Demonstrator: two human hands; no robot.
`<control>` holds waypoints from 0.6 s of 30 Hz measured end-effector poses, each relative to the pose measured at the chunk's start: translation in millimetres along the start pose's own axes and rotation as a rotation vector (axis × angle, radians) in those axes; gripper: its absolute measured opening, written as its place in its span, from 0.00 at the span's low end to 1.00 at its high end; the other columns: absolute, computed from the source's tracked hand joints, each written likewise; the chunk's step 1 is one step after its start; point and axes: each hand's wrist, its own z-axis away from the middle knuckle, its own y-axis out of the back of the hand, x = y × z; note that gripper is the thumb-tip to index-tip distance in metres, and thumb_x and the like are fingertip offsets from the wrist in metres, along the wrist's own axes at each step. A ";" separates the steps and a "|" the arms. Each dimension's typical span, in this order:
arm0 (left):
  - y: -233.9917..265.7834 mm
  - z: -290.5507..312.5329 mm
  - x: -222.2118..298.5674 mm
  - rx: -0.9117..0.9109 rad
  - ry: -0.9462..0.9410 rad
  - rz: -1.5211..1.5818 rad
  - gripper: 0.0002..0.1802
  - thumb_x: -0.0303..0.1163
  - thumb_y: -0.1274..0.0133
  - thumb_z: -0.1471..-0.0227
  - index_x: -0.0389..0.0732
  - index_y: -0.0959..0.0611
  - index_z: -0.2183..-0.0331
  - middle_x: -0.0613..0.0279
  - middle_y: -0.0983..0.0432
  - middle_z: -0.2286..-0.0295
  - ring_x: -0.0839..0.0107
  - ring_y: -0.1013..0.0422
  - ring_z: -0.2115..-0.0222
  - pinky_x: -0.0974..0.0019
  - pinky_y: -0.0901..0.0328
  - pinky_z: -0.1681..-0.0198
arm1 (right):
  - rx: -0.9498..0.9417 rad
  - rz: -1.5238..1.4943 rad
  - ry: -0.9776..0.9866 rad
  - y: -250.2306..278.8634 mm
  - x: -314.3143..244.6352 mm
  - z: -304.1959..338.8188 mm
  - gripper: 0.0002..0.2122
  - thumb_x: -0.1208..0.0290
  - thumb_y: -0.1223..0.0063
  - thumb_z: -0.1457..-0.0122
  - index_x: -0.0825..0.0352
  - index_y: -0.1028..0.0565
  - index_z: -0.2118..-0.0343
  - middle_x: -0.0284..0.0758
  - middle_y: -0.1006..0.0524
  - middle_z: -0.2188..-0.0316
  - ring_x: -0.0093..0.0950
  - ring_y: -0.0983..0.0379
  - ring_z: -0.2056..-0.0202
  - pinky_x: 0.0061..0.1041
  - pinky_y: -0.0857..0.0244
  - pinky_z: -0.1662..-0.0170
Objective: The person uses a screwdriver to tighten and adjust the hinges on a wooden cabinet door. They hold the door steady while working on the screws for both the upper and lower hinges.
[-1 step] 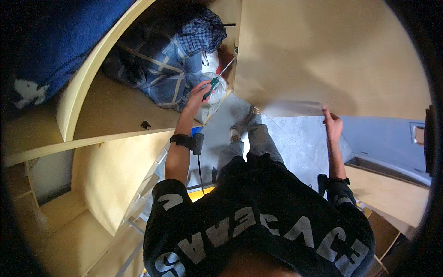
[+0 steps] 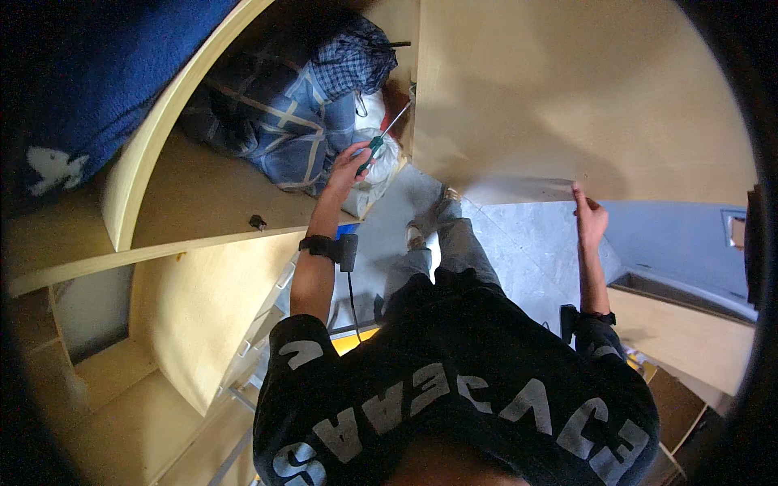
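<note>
My left hand is closed around the dark green handle of a screwdriver. Its thin metal shaft slants up and to the right, with the tip close to a small metal hinge at the left edge of a wooden door. Whether the tip touches a screw is too small to tell. On the right, my right hand grips the near edge of that pale wood door. One fingertip lies on the door's face, and the other fingers are curled at the edge.
Blue plaid bedding and a white plastic bag fill the cabinet beside my left hand. A small dark piece lies on the wooden shelf. Below is the grey floor, where my feet stand. A wooden surface is at right.
My right hand has shifted slightly to the right along the door edge. My left hand and the screwdriver stay in nearly the same place.
</note>
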 end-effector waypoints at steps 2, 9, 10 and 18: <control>0.8 -1.7 2.6 0.010 -0.006 -0.051 0.17 0.38 0.48 0.48 0.46 0.26 0.55 0.67 0.26 0.73 0.84 0.41 0.82 0.80 0.47 0.82 | 0.183 0.262 -0.072 13.3 -7.8 4.1 0.23 0.54 0.38 0.55 0.75 0.27 0.79 0.35 0.29 0.84 0.19 0.38 0.80 0.24 0.39 0.73; 7.2 -11.6 5.7 0.028 0.010 -0.103 0.19 0.37 0.47 0.49 0.44 0.27 0.55 0.66 0.26 0.74 0.83 0.40 0.83 0.80 0.47 0.83 | 0.233 -0.577 0.425 24.4 -19.5 0.6 0.17 0.68 0.41 0.48 0.72 0.31 0.59 0.36 0.28 0.63 0.24 0.33 0.59 0.22 0.41 0.55; 8.8 -13.5 6.9 0.017 0.003 -0.094 0.19 0.37 0.47 0.49 0.43 0.27 0.54 0.65 0.26 0.73 0.83 0.40 0.83 0.79 0.48 0.83 | 0.248 -0.581 0.414 26.3 -16.8 -4.1 0.17 0.68 0.41 0.48 0.72 0.31 0.59 0.36 0.28 0.63 0.24 0.33 0.59 0.22 0.41 0.55; 15.9 -10.8 16.2 -0.024 0.022 -0.091 0.20 0.35 0.48 0.48 0.41 0.29 0.53 0.62 0.27 0.73 0.81 0.39 0.83 0.78 0.48 0.83 | 0.205 -0.592 0.315 28.1 -12.8 -9.5 0.17 0.65 0.40 0.49 0.73 0.30 0.62 0.32 0.27 0.66 0.20 0.34 0.64 0.20 0.41 0.58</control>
